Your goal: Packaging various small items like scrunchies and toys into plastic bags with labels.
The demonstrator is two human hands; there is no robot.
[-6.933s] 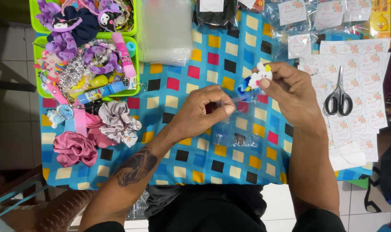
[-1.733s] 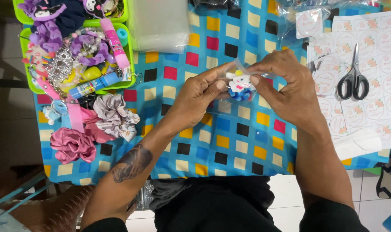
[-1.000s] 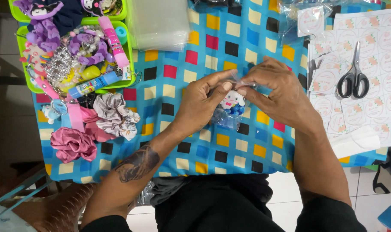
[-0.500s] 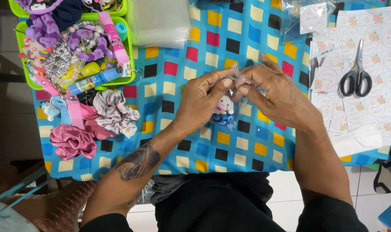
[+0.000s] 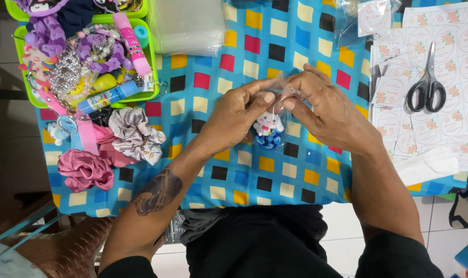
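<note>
The white charm (image 5: 268, 123) had dropped into the clear bag (image 5: 275, 116), both hands (image 5: 234, 116) (image 5: 326, 110) pinching its unsealed twelve-o'clock mouth.

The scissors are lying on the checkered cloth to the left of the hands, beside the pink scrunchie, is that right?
Not quite. The head view shows the scissors lying to the right of the hands, on the sticker sheets, not beside the pink scrunchie, which sits far off on the left.

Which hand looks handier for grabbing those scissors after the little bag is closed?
The right hand, probably. The scissors lie on the sticker sheets on its side of the table, while the left hand would have to cross over the small clear bag both hands pinch.
</note>
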